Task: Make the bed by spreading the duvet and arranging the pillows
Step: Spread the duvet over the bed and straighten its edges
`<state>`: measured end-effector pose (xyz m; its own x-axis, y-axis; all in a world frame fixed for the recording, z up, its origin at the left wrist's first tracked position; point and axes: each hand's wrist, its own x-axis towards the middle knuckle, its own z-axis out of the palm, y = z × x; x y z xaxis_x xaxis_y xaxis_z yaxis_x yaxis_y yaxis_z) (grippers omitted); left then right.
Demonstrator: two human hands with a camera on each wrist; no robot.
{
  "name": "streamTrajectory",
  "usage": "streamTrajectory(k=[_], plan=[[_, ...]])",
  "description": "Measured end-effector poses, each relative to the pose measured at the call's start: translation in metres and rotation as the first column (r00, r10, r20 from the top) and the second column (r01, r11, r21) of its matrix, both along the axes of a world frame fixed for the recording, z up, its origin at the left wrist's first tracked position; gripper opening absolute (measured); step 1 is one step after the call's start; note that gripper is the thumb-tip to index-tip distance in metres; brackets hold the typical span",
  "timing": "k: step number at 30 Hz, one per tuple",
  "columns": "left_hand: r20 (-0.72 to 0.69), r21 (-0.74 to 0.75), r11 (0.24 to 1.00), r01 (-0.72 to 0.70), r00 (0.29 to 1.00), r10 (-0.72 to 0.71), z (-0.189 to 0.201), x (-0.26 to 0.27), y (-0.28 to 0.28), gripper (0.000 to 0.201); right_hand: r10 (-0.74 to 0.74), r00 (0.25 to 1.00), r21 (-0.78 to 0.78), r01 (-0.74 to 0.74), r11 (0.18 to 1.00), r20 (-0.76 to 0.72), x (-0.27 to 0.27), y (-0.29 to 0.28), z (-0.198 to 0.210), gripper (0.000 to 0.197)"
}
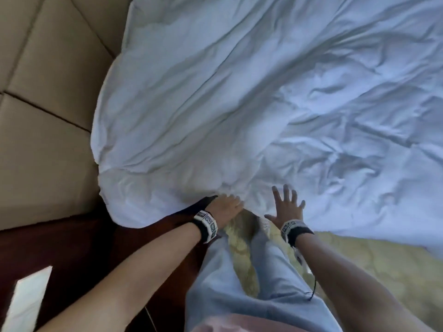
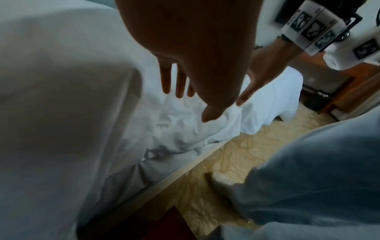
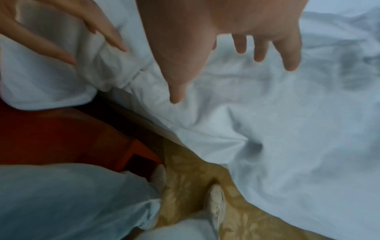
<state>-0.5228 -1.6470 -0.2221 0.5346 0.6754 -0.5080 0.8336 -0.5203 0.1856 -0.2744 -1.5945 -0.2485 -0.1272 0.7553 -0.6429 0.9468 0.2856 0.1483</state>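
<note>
While both hands are at the near edge of the duvet (image 1: 239,97), neither grasps it. Right hand (image 1: 286,207): fingers straight and spread, palm down over the white cloth; the right wrist view shows the fingers (image 3: 290,53) splayed above the wrinkled surface, and contact cannot be confirmed. Left hand (image 1: 227,207): fingers extended and lying on the bunched edge of the duvet at its corner; the left wrist view shows straight fingers (image 2: 166,81) pointing down toward the cloth, nothing pinched. Each wrist carries a black band with white marker tags.

Duvet: white, heavily creased, spread across the bed and filling most of the head view. Its near-left corner hangs over the bed's side, rounded and puffed. Its left edge lies against a tan padded headboard (image 1: 40,104).

Below the hands: person's legs in light blue trousers (image 1: 239,283), standing on a yellow patterned carpet (image 1: 383,264). Dark red-brown wooden furniture (image 1: 60,248) stands to the left of the legs.
</note>
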Motion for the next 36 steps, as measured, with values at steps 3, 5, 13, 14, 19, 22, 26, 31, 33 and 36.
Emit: streamTrajectory(k=[3, 5, 13, 14, 19, 22, 26, 31, 33, 36], plan=[[-0.163, 0.037, 0.995, -0.089, 0.982, 0.094, -0.036, 0.024, 0.017, 0.094, -0.015, 0.999, -0.07, 0.017, 0.997, 0.03, 0.028, 0.005, -0.033, 0.138], [-0.245, 0.106, 0.985, -0.138, 0.956, 0.16, -0.059, 0.033, 0.026, 0.107, 0.009, 1.0, -0.053, -0.009, 0.999, 0.001, 0.036, 0.008, -0.056, 0.145], [-0.332, -0.022, 0.997, -0.072, 0.941, 0.061, -0.102, 0.067, 0.077, 0.03, 0.31, 0.938, 0.071, -0.302, 0.951, -0.157, 0.054, 0.049, -0.081, 0.063], [-0.329, -0.065, 0.993, -0.097, 0.942, 0.07, -0.08, 0.076, 0.074, 0.02, 0.312, 0.932, 0.005, -0.316, 0.949, -0.187, 0.059, 0.055, -0.066, 0.054], [-0.043, -0.147, 0.983, -0.115, 0.993, 0.11, 0.008, 0.144, 0.031, 0.023, 0.436, 0.888, -0.215, -0.458, 0.862, -0.145, 0.116, 0.064, 0.008, 0.044], [-0.002, -0.23, 0.968, -0.097, 0.995, 0.099, 0.024, 0.207, -0.011, 0.028, 0.474, 0.879, -0.353, -0.459, 0.815, -0.05, 0.166, 0.047, 0.027, 0.037], [-0.116, -0.381, 0.894, -0.233, 0.972, 0.204, -0.024, 0.267, -0.064, 0.046, 0.305, 0.951, -0.542, -0.232, 0.807, 0.047, 0.243, 0.011, 0.01, 0.055], [-0.243, -0.37, 0.848, -0.379, 0.921, 0.305, -0.041, 0.248, -0.072, 0.072, 0.27, 0.962, -0.537, -0.251, 0.805, -0.044, 0.274, -0.03, -0.017, 0.092], [-0.274, -0.331, 0.831, -0.447, 0.888, 0.369, -0.019, 0.221, -0.054, 0.078, 0.21, 0.966, -0.505, -0.258, 0.823, -0.151, 0.257, -0.03, 0.0, 0.08], [-0.314, -0.245, 0.788, -0.565, 0.815, 0.487, 0.025, 0.166, -0.022, 0.082, 0.21, 0.956, -0.374, -0.275, 0.886, -0.205, 0.228, -0.014, 0.022, 0.073]])
